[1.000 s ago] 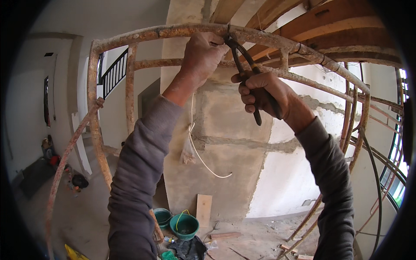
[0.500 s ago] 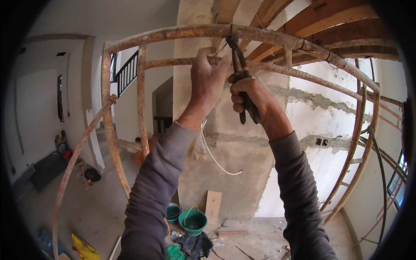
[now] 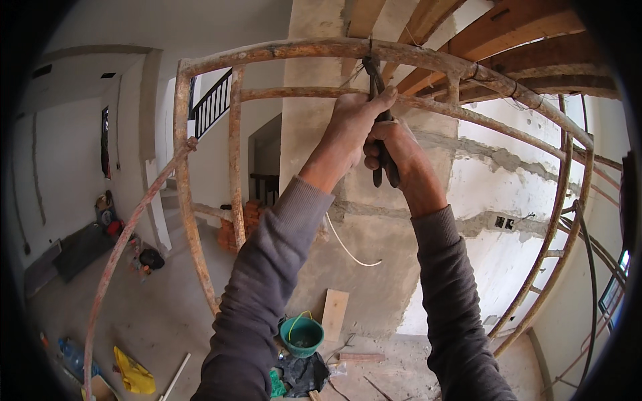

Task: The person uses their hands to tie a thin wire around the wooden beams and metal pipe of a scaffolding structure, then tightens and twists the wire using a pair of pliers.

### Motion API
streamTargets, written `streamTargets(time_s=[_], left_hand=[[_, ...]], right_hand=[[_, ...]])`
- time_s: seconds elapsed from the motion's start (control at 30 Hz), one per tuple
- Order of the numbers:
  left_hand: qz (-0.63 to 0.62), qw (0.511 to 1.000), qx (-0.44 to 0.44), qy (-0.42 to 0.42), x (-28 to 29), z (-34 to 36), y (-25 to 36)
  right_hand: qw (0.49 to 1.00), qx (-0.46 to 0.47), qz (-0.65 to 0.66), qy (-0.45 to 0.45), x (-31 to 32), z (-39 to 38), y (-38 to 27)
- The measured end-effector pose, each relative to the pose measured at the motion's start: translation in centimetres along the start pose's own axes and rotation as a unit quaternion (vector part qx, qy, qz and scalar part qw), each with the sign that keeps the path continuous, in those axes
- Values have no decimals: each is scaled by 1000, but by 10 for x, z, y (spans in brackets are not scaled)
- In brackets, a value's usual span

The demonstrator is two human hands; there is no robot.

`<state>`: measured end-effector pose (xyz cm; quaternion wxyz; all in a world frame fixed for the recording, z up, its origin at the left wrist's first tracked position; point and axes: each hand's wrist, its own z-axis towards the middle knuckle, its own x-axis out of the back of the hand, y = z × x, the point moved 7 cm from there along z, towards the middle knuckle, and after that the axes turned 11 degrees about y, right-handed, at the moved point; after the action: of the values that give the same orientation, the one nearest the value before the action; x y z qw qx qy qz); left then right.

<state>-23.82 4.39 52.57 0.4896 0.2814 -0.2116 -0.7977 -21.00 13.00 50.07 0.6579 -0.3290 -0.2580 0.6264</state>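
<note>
**A:** What's your feed showing, both hands up at the frame?

**B:** Yep. From where I'm watching, both arms come up from the bottom in grey sleeves and meet right under the top bar (image 3: 301, 48), a rusty curved steel rod running across the upper part of the view. There's a second rusty rod (image 3: 294, 93) just below it.

**A:** What's in the hands?

**B:** The right hand (image 3: 401, 150) is clamped around the dark handles of a pair of pincers (image 3: 378, 117). The tool stands nearly upright, head up against the top bar, handles poking out below the fist. The left hand (image 3: 353, 123) is pressed right up beside it, thumb stretched along the tool. I can't tell if its fingers are closed around anything; they're on the far side.

**A:** Anything holding the bars together?

**B:** Further right there's a wire tie (image 3: 513, 90) wrapped where the rods cross.

**A:** And around it?

**B:** Rough concrete column (image 3: 314, 167) behind the hands with a white cable (image 3: 348, 248) dangling off it. Down on the floor, 1 green bucket (image 3: 302, 336) and a wood offcut (image 3: 334, 314) beside it.
</note>
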Motion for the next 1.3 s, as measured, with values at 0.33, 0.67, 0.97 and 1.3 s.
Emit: streamTargets(time_s=[0.33, 0.67, 0.97, 1.3], left_hand=[[51, 997, -19, 46, -8, 9, -8], [44, 996, -60, 56, -11, 9, -12], [-10, 999, -34, 10, -10, 4, -13], [-14, 1000, -20, -16, 1, -2, -14]], right_hand=[[988, 26, -152, 26, 5, 1, -1], [986, 57, -151, 47, 14, 7, 9], [988, 84, -113, 57, 6, -4, -5], [998, -32, 40, -23, 6, 4, 10]])
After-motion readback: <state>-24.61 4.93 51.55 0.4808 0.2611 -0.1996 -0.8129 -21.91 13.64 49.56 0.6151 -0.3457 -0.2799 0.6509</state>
